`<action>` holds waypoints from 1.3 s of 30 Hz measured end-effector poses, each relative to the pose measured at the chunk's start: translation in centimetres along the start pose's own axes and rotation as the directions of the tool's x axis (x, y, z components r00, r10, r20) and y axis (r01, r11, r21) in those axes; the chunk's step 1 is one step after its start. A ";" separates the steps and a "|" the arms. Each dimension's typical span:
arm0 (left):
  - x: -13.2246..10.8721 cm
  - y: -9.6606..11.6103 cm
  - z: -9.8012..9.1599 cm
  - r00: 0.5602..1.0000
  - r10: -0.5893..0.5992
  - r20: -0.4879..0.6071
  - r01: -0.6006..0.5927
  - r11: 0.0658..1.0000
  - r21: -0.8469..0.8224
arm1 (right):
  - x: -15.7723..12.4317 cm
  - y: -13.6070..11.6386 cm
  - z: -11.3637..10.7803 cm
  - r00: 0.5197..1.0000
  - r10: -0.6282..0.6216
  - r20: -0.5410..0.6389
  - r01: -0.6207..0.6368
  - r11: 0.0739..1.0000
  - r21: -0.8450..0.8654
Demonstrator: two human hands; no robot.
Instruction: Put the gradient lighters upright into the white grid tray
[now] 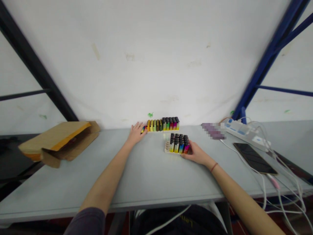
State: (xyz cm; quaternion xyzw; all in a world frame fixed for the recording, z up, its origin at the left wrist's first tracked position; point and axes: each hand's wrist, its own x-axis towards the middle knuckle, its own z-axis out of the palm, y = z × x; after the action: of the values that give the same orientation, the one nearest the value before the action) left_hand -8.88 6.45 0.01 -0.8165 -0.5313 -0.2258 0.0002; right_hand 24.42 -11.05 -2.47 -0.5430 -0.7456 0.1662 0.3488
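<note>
Two groups of disposable lighters with black tops and multicoloured bodies stand on the pale grey table [146, 182]. One is a long row [162, 124] at the far edge, and the other is a block in a white tray [167, 148] nearer me. My left hand [137, 133] is at the row's left end, its fingertips against a small tilted lighter [143, 130]. I cannot tell whether it grips that lighter. My right hand [195, 154] wraps the tray's right end, beside a pink lighter [186, 148]. Some tray slots at the left show no lighters.
A brown cardboard envelope [58, 143] lies at the table's left. On the right are a pixelated object [213, 131], a white power strip [244, 133], a dark smartphone [254, 158] and white cables [266, 186]. A white wall and blue steel upright [269, 58] stand behind.
</note>
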 end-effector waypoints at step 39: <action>-2.3 12.5 3.5 0.948 0.223 0.228 0.090 0.499 -0.862 | 0.0 0.3 0.3 0.999 -0.029 -0.020 0.030 0.999 0.013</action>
State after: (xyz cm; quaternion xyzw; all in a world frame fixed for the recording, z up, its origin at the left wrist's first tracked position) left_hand 2.52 -0.14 -1.00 -0.7514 -0.3081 -0.3292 -0.4817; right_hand 24.46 -10.87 -2.84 -0.5311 -0.7488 0.1606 0.3625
